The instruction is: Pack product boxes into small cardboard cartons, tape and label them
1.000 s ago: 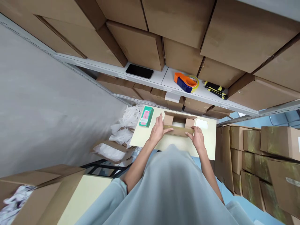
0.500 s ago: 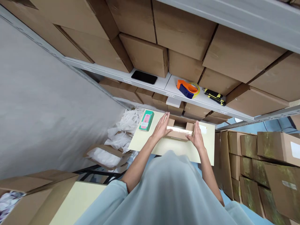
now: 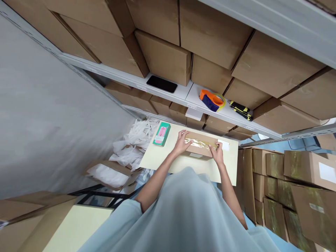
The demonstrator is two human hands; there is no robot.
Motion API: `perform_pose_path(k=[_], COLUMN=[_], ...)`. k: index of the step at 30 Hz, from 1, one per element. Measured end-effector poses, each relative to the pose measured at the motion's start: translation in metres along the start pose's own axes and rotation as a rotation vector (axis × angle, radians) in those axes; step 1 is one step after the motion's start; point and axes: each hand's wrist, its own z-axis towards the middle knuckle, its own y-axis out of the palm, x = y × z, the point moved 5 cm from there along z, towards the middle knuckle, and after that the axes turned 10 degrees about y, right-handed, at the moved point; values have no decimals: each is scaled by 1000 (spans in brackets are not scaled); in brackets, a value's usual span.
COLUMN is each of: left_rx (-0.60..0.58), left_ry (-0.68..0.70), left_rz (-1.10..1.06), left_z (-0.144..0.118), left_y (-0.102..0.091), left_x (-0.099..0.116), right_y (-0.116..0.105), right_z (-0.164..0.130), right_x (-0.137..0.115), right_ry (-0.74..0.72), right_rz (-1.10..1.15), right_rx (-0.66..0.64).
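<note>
A small brown cardboard box (image 3: 201,137) lies on the pale yellow board in front of me, its top flaps folded down. Clear shiny tape (image 3: 200,144) runs lengthwise along the top. My left hand (image 3: 181,143) grips the box's left end, thumb on the tape. At the right end, my right hand (image 3: 217,153) holds the box with bent fingers and its thumb near the tape. Left of the box is a green packet with a pink panel (image 3: 161,134). A white label (image 3: 224,145) lies on the board beyond my right hand.
Above the board, a shelf (image 3: 187,94) holds a black phone (image 3: 162,84), an orange and blue tape dispenser (image 3: 212,100), and black and yellow cutters (image 3: 240,110). Large boxes (image 3: 210,31) fill the shelving. White shredded paper (image 3: 128,157) lies at the left; taped cartons (image 3: 278,189) stack up at the right.
The box's flaps, open with a gap between them before, are now down. The tape strip lies across the top. Both hands have curled their fingers more around the ends.
</note>
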Motion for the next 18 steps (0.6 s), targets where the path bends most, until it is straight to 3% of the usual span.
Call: perform_pose_path(k=[3,5,9,13,18], left_rx=[-62,-114,-130,-133,-137], left_ry=[-192,-236,-227,-193,-196], left_rz=[-260,-330,-293,-256,-224], left_z=[6,0,-25,-46,-43], left_y=[4,2,-6,-6,-3], left_x=[-18,-25,-31,-28,-28], right_y=[11,17,24,20,20], right_z=[2,-6,-35,-60,-55], right_x=[-4,-5,0,4,1], right_ry=[21,7,12,-18,21], right_rz=[49,40,2,-7,5], right_rx=[-13,-16,-49,0,-14])
